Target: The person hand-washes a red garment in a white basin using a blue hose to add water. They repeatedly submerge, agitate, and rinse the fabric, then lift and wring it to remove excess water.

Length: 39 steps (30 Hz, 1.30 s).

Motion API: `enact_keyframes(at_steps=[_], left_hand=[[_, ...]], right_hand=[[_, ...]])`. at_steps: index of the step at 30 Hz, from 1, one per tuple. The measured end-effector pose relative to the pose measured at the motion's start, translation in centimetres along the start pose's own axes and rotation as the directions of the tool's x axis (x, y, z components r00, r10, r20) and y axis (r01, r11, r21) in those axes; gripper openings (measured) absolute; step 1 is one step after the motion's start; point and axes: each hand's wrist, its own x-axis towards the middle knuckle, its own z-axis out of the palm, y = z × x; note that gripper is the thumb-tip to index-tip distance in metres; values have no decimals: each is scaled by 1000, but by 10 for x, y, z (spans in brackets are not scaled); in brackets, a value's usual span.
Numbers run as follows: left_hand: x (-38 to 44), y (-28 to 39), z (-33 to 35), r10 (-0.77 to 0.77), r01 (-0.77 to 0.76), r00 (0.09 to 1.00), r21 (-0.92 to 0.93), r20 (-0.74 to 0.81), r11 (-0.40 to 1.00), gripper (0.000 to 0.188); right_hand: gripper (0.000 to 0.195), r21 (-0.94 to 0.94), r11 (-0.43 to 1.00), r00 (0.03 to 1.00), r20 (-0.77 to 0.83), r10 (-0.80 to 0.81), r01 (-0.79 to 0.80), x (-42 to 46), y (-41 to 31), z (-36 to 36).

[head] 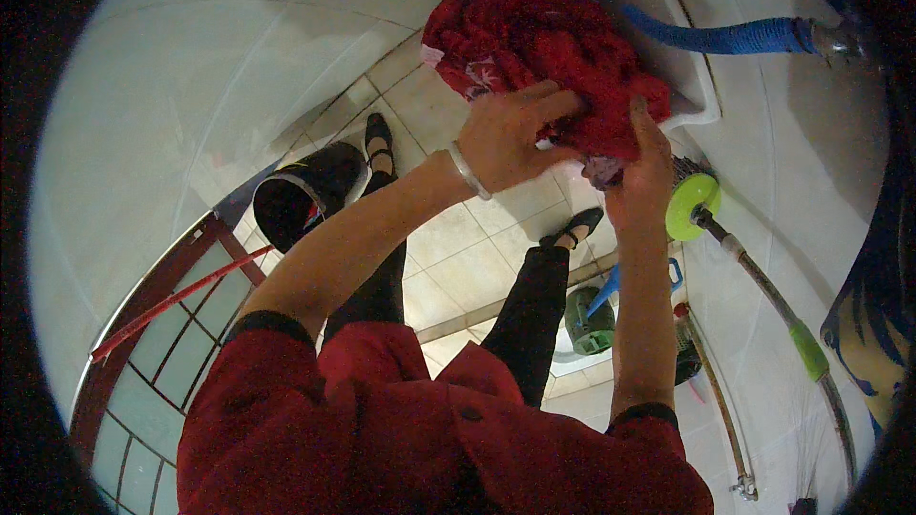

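A bunched red cloth with some pale patterned patches (537, 36) lies over the near side of a white basin (705, 104). My left hand (519, 132), with a pale bangle at its wrist, grips the cloth's lower edge, its fingers curled into the fabric. Beside it on the right, my right hand (640, 164) holds another part of the same edge, thumb on top of the red fabric. A greyish-pink bit of cloth hangs between the two hands. From the right, a blue ribbed hose (723, 38) on a metal tap reaches over the basin.
A mop with a lime-green disc (694, 207) leans along the right wall. Below stand a green container (590, 322) and a brush with a long handle (719, 400). A black bin (308, 189) stands left of my feet, near a red pole (179, 304) and a glazed door (172, 357).
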Motion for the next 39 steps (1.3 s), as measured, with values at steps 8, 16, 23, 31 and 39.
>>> enact_keyframes(at_steps=[8, 16, 23, 31, 39], left_hand=[[-17, -61, -104, -350, -17, 722, -522, -597, 853, 28], [-28, -100, -140, -496, -39, 584, -632, -643, 774, 32], [0, -65, -136, -396, 10, 615, -495, -682, 869, 26], [-7, -65, -163, -294, 20, 711, -399, -639, 917, 26], [-3, 0, -188, -51, -74, 814, -190, -579, 979, 27]], right_hand=[[21, -891, 406, 979, 184, -84, 203, 8, -8, -95], [25, -979, -197, 716, 178, -675, 57, -23, -57, -178], [28, -808, -91, 700, 556, -448, 582, 60, 82, -42], [25, -846, 159, 782, 377, -497, 509, 78, 66, -28], [12, -762, 212, 493, 158, -855, 611, -86, -95, -29]])
